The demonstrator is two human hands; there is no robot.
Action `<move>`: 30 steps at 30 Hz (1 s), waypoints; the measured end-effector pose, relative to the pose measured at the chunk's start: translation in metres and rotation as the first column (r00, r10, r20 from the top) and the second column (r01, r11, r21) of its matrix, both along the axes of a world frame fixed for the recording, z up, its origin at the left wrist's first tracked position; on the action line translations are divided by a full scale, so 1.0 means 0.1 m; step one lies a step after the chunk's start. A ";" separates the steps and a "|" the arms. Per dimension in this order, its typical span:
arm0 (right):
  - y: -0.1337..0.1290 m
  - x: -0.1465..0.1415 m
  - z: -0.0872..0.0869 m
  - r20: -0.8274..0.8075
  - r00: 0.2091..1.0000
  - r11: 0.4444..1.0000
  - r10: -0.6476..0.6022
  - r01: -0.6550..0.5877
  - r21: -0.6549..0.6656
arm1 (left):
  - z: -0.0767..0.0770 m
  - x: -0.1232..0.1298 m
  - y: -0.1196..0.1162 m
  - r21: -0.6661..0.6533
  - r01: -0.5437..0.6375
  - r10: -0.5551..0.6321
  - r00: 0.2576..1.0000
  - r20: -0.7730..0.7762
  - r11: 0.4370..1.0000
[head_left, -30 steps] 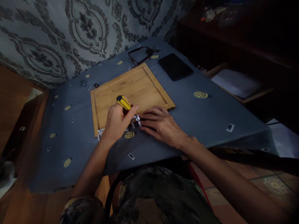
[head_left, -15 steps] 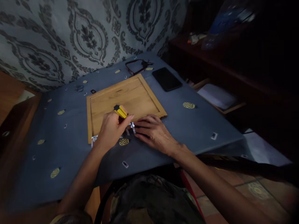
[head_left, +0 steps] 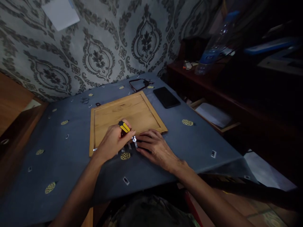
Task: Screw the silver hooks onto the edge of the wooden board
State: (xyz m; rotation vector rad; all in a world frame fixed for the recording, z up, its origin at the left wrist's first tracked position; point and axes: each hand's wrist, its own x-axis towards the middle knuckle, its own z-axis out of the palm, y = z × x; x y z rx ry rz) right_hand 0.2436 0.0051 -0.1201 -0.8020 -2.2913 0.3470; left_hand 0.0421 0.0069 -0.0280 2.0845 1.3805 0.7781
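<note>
A wooden panel with a raised frame (head_left: 123,110) lies flat on the blue tablecloth (head_left: 75,183). My left hand (head_left: 113,140) is wrapped round a yellow and black screwdriver handle (head_left: 124,126), tilted over the panel's near edge. Just right of it, a shiny metal hinge piece (head_left: 134,141) sits at that edge. My right hand (head_left: 156,146) rests palm down beside the piece, fingers spread across the panel's near right part, its fingertips close to the metal. Part of another metal piece (head_left: 95,149) shows at the panel's near left corner. The screwdriver's tip is hard to make out.
Behind the panel are glasses (head_left: 139,85) and a small dark square item (head_left: 98,104). A black phone (head_left: 166,97) lies to its right. A plastic bottle (head_left: 208,58) stands on the dark red furniture, above an open drawer holding white paper (head_left: 213,114).
The view has tilted up, so the table and hands sit lower and more wall shows. My hands keep about the same places at the panel's near edge, the screwdriver still held.
</note>
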 end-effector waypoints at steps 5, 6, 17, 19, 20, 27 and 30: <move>0.01 -0.01 -0.01 0.006 1.000 1.000 0.006 -0.006 0.024 | 0.02 -0.02 -0.01 -0.025 -0.021 0.022 0.999 0.040 0.999; 0.01 -0.01 -0.02 0.006 1.000 1.000 0.007 -0.008 0.026 | 0.02 -0.02 -0.01 -0.010 -0.035 0.036 0.999 0.031 0.999; 0.02 0.00 -0.04 -0.005 1.000 1.000 0.011 -0.011 0.017 | 0.01 -0.04 0.01 0.011 0.003 -0.003 1.000 0.013 1.000; 0.02 0.00 -0.03 -0.005 1.000 1.000 0.011 -0.011 0.026 | -0.01 -0.05 0.01 -0.014 0.017 -0.016 0.999 0.030 1.000; 0.02 0.00 -0.03 -0.005 1.000 0.999 0.012 -0.011 0.033 | -0.02 -0.06 0.01 -0.024 0.021 -0.020 0.999 0.037 0.999; 0.02 -0.01 -0.04 -0.001 1.000 1.000 0.004 -0.004 0.030 | 0.07 -0.11 -0.01 0.074 -0.076 0.061 0.980 0.189 0.994; 0.02 -0.01 -0.03 0.001 1.000 1.000 0.003 -0.003 0.023 | 0.09 -0.12 -0.01 0.088 -0.094 0.075 0.977 0.197 0.992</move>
